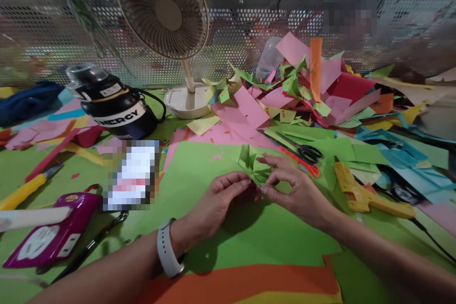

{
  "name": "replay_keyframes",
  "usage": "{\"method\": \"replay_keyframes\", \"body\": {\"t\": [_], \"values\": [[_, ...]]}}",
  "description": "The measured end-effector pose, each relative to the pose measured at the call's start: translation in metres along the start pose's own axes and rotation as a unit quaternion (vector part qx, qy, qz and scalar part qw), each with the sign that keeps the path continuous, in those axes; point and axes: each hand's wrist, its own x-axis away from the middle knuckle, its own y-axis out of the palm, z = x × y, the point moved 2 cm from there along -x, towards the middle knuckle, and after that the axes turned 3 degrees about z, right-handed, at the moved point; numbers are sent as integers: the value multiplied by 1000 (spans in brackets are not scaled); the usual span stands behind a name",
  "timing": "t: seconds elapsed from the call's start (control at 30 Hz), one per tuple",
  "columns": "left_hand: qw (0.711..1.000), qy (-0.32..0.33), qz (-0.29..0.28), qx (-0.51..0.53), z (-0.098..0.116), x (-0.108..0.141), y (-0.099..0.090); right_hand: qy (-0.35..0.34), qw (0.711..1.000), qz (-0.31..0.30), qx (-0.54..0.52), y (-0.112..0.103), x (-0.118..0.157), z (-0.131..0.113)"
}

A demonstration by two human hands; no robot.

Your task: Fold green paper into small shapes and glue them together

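Observation:
A small green folded paper piece (pixel 248 161), with several pointed flaps standing up, is held between both hands above a large green sheet (pixel 199 164). My left hand (pixel 223 199) pinches its lower left side between thumb and fingers; a white watch band (pixel 167 249) circles that wrist. On the opposite side, my right hand (pixel 294 190) grips the folded paper with thumb and fingertips. The paper's underside is partly hidden by the fingers. Beneath the green sheet, orange (pixel 249 280) and yellow sheets stick out toward me.
Scissors (pixel 308 152) and a yellow glue gun (pixel 366 192) lie at right. Pink, green and orange paper scraps (pixel 270 97) pile up behind. A fan (pixel 167 14), a black bottle (pixel 121 109), a blurred phone (pixel 131 175), a purple device (pixel 53 232) and a yellow-handled cutter (pixel 26 192) occupy the left.

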Motion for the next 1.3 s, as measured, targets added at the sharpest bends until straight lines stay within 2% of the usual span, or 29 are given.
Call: {"method": "replay_keyframes", "body": {"t": [0.2,0.33,0.4,0.47,0.53,0.57,0.6,0.67,0.73,0.77,0.97,1.3], "values": [[997,7,30,-67,1,1,3,12,999,-15,-30,2,2,-3],[998,-2,33,-62,1,1,4,-11,1000,-8,-20,1,4,-6],[998,3,36,-53,1,0,3,-38,999,24,-4,-2,4,-8],[998,10,44,-43,2,0,2,-54,995,81,0,-7,5,-11],[998,15,51,-37,2,0,1,-23,992,124,-17,-12,6,-12],[998,16,55,-36,2,1,1,10,992,123,-33,-12,7,-11],[997,17,59,-36,2,1,1,48,992,102,-54,-11,7,-9],[997,21,65,-41,3,1,1,127,986,14,-110,-5,8,-5],[996,25,69,-48,3,2,2,182,966,-65,-171,4,10,0],[996,26,70,-49,3,2,2,199,957,-84,-196,8,10,2],[997,28,71,-22,2,1,0,227,936,-83,-258,14,7,1],[997,8,71,3,3,1,3,234,934,-82,-256,15,10,0]]}}
